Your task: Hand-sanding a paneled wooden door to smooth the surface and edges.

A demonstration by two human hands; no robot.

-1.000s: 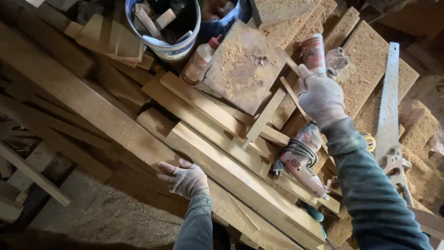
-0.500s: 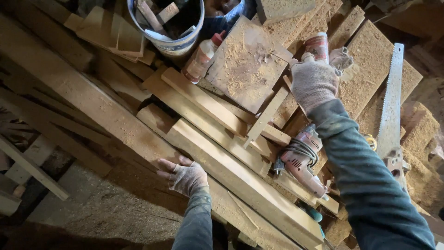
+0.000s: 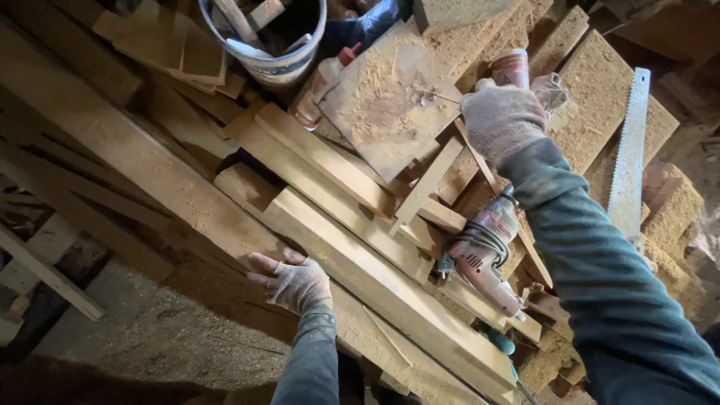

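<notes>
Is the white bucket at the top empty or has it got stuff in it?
Not empty: the white bucket holds several wood offcuts sticking up past its rim.

Sawdust-strewn floor [image 3: 135, 330]; stacked planks [image 3: 112, 150] everywhere; dim, warm light.

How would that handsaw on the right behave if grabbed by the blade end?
The handsaw has a long, thin blade, so it would probably flex and wobble. Its toothed edge is exposed, so likely to snag a glove. It lies on sawdust-covered boards and may slide easily.
</notes>
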